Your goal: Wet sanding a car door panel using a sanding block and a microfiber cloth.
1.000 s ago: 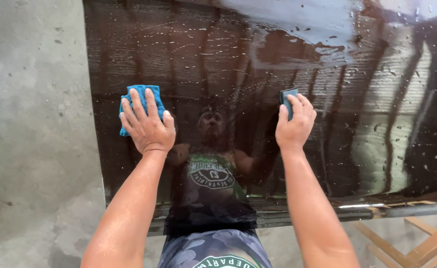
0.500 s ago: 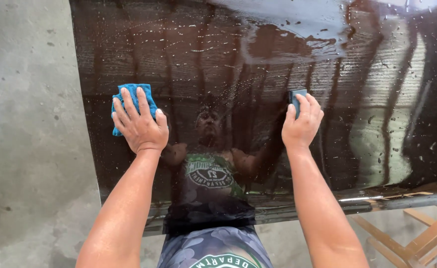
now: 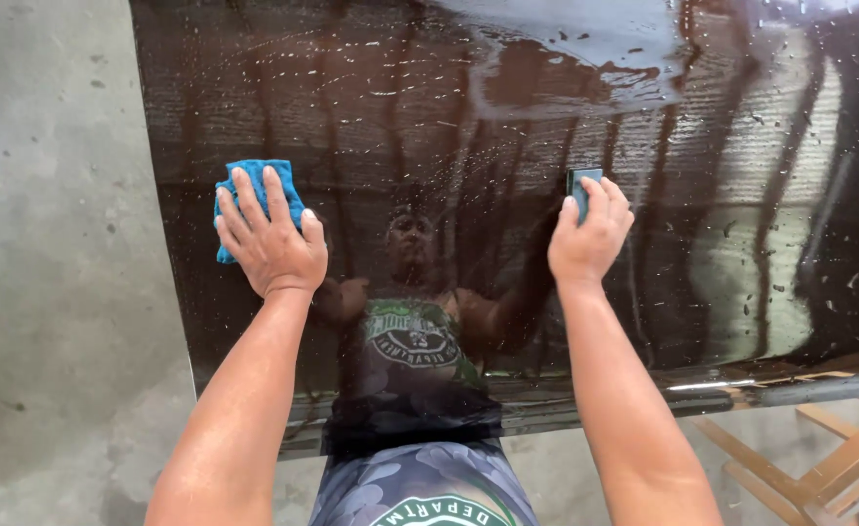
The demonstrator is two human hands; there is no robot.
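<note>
A large dark glossy panel (image 3: 741, 244) lies flat in front of me, wet with droplets and streaks. My left hand (image 3: 271, 244) presses a blue cloth (image 3: 234, 185) flat onto the panel's left part. My right hand (image 3: 590, 239) holds a small dark blue block (image 3: 579, 184) against the panel near its middle; only the block's top edge shows above my fingers. The wet surface mirrors my torso and both arms.
Grey concrete floor (image 3: 49, 244) runs along the panel's left side and under its near edge. A light wooden frame (image 3: 829, 458) stands at the lower right beneath the panel's near corner. A pale wet smear (image 3: 566, 39) spreads across the panel's far part.
Both hands have slid a little to the left across the panel, the cloth and the block moving with them. The view has shifted slightly.
</note>
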